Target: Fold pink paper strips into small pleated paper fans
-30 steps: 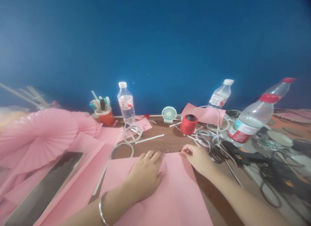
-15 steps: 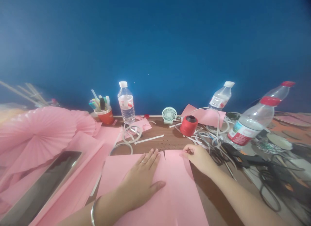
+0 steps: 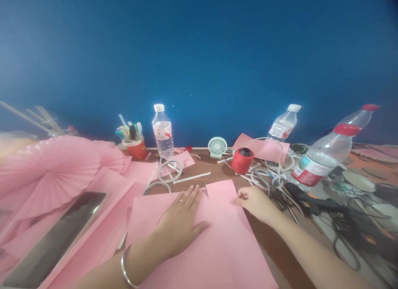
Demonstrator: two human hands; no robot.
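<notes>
Two pink sheets (image 3: 217, 239) lie in front of me on the brown table, their top edges at different heights so that the right one reaches farther back. My left hand (image 3: 180, 227) rests flat on the pink paper, its fingers stretched out, with a ring and a silver bracelet. At the paper's right edge my right hand (image 3: 253, 204) has its fingers curled, thumb and index finger at the edge. Whether the paper is pinched between those fingertips is hard to make out.
Pleated pink paper fans (image 3: 46, 173) and a dark phone-like slab (image 3: 56, 239) lie left. Behind stand a pen cup (image 3: 136, 149), a water bottle (image 3: 163, 135), a small fan (image 3: 217, 147) and a red spool (image 3: 242, 161). Cables (image 3: 267, 177) and a large bottle (image 3: 323, 156) are right.
The right part of the pink paper has shifted backward, its top edge now beyond the left part's. My left hand has moved slightly; my right hand stays near the right edge.
</notes>
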